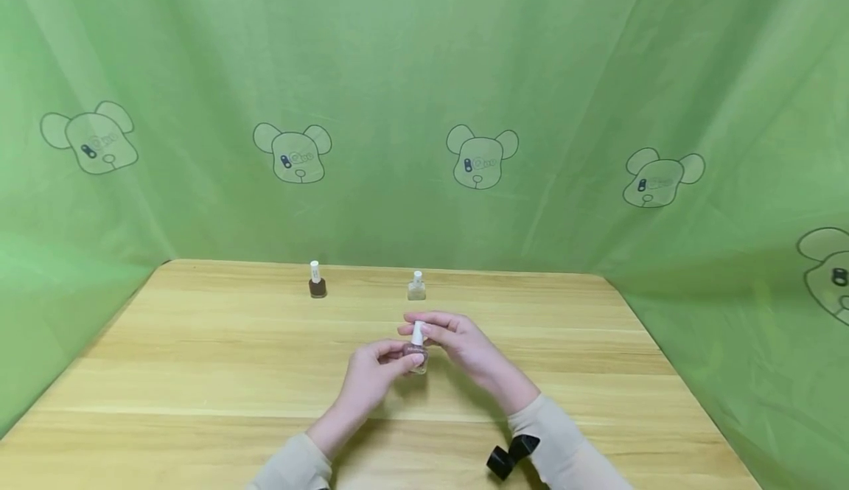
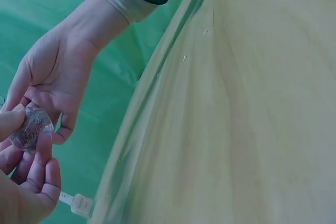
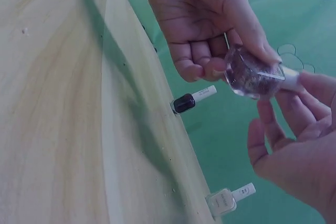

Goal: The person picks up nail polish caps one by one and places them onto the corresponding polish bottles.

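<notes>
Between both hands is a nail polish bottle (image 1: 416, 357) with glittery purplish polish and a white cap (image 1: 418, 333). My left hand (image 1: 374, 376) grips its glass body, thumb across the front. The fingers of my right hand (image 1: 464, 346) pinch the white cap from the other side. In the right wrist view the glittery bottle (image 3: 251, 74) lies sideways between the left thumb and fingers, cap toward the right hand (image 3: 304, 166). The left wrist view shows the glass base (image 2: 32, 128) among the left fingers.
Farther back on the wooden table (image 1: 232, 372) stand a dark nail polish bottle (image 1: 318, 287) at the left and a clear-looking one (image 1: 416, 290) behind my hands. Both have white caps. A green curtain (image 1: 398, 70) with bear drawings hangs around the table. A black wrist camera (image 1: 511, 457) sits by the right sleeve.
</notes>
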Demonstrator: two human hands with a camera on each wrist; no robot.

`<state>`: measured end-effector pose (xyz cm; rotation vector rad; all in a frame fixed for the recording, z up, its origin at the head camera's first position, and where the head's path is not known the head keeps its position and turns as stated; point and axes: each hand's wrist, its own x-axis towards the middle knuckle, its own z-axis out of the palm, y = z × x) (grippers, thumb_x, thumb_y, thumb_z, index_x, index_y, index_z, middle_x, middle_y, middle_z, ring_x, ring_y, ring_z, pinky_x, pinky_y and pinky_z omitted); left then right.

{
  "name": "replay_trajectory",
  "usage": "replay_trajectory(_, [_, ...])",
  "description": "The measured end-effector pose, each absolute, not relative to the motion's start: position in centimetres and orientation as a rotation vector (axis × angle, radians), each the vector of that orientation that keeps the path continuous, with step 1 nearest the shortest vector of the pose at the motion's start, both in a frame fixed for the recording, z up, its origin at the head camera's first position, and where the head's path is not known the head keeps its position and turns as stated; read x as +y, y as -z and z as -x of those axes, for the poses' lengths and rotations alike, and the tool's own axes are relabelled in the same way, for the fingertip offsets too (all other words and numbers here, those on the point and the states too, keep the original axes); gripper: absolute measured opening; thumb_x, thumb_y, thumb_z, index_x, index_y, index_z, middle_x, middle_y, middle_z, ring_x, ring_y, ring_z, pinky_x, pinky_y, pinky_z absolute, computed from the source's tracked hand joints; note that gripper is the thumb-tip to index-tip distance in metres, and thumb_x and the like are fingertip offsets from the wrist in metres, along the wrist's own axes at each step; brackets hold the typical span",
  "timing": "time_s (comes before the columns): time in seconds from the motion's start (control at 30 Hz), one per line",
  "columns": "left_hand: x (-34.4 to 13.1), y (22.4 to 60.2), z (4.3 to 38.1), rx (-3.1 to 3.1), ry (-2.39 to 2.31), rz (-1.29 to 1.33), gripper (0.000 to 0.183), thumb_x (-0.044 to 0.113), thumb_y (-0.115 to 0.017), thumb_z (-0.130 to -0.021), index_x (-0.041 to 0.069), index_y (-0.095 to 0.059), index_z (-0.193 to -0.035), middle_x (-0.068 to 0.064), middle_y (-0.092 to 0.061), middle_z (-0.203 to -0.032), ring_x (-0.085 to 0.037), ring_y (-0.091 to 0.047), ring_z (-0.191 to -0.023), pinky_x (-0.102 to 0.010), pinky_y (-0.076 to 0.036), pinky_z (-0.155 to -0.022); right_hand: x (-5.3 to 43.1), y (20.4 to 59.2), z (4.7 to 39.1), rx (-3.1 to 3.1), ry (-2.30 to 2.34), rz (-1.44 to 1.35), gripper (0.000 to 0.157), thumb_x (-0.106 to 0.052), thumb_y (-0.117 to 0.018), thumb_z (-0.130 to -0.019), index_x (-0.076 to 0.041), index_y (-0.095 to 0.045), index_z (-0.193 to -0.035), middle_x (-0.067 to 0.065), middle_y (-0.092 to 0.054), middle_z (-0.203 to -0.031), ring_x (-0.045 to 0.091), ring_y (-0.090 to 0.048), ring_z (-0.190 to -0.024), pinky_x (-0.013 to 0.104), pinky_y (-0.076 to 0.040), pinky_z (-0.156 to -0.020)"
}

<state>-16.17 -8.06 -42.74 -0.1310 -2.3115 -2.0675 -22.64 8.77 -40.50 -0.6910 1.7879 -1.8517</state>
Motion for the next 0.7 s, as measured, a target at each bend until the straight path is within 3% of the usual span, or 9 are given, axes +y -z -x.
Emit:
replay_trajectory(0.13, [-7.73, 42.49, 15.85, -2.300, 2.151, 0.157, 0.034, 0.027, -0.072, -0.073, 0.002, -0.067, -0.095, -0.014, -0.069, -0.088, -0.013, -0.065, -0.070, -0.035, -0.055, -0.069, 9.19, 40.57, 22.81, 1.811, 1.840, 0.678, 0.032, -0.014, -0.052, -0.090, 0.003, -0.052, -0.116, -0.001, -0.069, -0.100, 0.019, -0.058, -0.104, 0.044, -0.027, -0.104])
replay_trajectory(0.33, [-7.56, 42.52, 15.61, -2.323, 2.171, 0.130, 0.032, 0.024, -0.073, -0.072, 0.001, -0.066, -0.093, -0.013, -0.069, -0.086, -0.015, -0.065, -0.069, -0.027, -0.055, -0.065, 9.18, 40.23, 22.61, 2.042, 1.748, 0.597, 0.035, -0.026, -0.065, -0.080, 0.000, -0.060, -0.104, 0.007, -0.070, -0.094, 0.020, -0.063, -0.095, 0.047, -0.031, -0.103])
replay_trajectory(0.53, [-7.60, 42.76, 15.59, -2.376, 2.060, 0.158, 0.034, 0.027, -0.074, -0.070, 0.002, -0.066, -0.091, -0.011, -0.068, -0.081, -0.012, -0.063, -0.065, -0.026, -0.055, -0.062, 8.82, 39.81, 22.28, 2.220, 1.692, 0.550, 0.032, -0.024, -0.071, -0.074, 0.000, -0.063, -0.093, 0.009, -0.070, -0.088, 0.017, -0.066, -0.085, 0.036, -0.044, -0.092])
replay_trajectory(0.7, [-7.53, 42.92, 15.51, -2.414, 1.968, 0.174, 0.033, 0.028, -0.075, -0.069, 0.004, -0.066, -0.089, -0.009, -0.068, -0.079, -0.009, -0.062, -0.063, -0.023, -0.054, -0.060, 8.47, 39.73, 21.97, 2.338, 1.647, 0.523, 0.026, -0.023, -0.072, -0.073, -0.002, -0.064, -0.086, 0.008, -0.070, -0.081, 0.018, -0.065, -0.077, 0.028, -0.048, -0.080])
